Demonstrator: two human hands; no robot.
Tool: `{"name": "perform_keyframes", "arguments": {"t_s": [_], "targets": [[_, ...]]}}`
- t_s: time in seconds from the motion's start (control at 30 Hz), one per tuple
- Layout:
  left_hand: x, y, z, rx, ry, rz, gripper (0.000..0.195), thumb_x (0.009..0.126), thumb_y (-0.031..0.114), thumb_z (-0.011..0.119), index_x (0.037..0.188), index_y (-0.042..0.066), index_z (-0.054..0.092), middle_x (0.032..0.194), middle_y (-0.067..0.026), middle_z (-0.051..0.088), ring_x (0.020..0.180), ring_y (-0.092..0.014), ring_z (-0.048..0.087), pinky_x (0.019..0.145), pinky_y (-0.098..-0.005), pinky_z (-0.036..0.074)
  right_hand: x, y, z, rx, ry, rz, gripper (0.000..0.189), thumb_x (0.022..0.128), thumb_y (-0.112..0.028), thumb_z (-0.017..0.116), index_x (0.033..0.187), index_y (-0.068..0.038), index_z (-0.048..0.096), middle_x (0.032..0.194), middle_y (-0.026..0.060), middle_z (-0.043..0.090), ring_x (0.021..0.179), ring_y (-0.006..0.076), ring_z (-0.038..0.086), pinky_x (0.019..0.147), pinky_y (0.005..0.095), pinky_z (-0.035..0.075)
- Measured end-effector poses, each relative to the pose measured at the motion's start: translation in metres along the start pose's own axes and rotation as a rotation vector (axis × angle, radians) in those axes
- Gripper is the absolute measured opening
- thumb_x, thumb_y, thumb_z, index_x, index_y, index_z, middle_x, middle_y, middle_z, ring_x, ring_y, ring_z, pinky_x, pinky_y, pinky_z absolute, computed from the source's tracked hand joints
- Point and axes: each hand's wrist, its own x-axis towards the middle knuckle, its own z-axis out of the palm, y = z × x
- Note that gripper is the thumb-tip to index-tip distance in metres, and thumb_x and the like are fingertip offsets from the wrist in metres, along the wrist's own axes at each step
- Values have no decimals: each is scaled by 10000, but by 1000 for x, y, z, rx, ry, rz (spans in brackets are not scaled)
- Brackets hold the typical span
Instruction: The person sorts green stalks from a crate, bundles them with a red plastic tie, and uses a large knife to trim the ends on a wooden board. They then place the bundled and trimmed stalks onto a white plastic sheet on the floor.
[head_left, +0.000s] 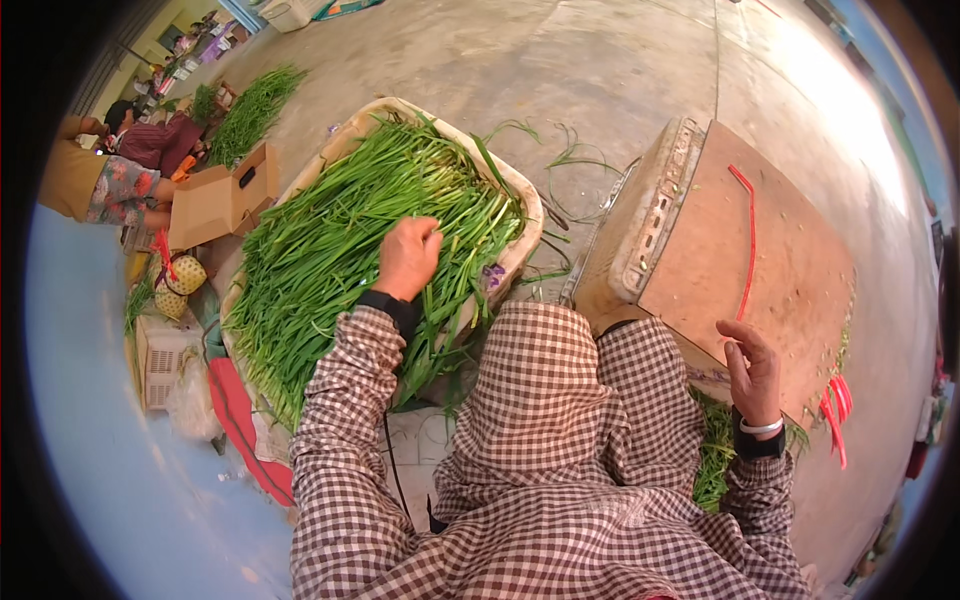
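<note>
Long green leafy stalks (352, 202) fill a pale plastic tub (529, 217) at the left. My left hand (409, 257) is over the stalks with its fingers curled; whether it grips any of them cannot be told. My right hand (752, 371) is at the near edge of a wooden board (795, 247), fingers apart and slightly bent, holding nothing. A red tie strip (752, 240) lies on the board, its near end close to my right fingertips. The board rests on an upturned plastic crate (637, 217). More red strips (838, 405) hang at the board's right edge.
An open cardboard box (214, 206) stands beyond the tub's left side, near two people. A pile of green stalks (255, 112) lies on the floor behind. A pale basket (161, 367) and a plastic bag (193, 401) are at the left. Loose leaves (577, 157) lie between tub and crate.
</note>
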Motion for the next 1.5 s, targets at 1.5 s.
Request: {"name": "perform_keyframes", "arguments": {"t_s": [1.5], "targets": [[71, 63, 59, 350, -544, -279, 408, 718, 274, 720, 944, -58, 643, 987, -276, 635, 947, -394, 621, 828, -438, 503, -6, -14, 7, 16, -66, -50, 126, 848, 16, 553, 950, 31, 625, 852, 135, 653, 751, 191, 632, 673, 276, 485]]}}
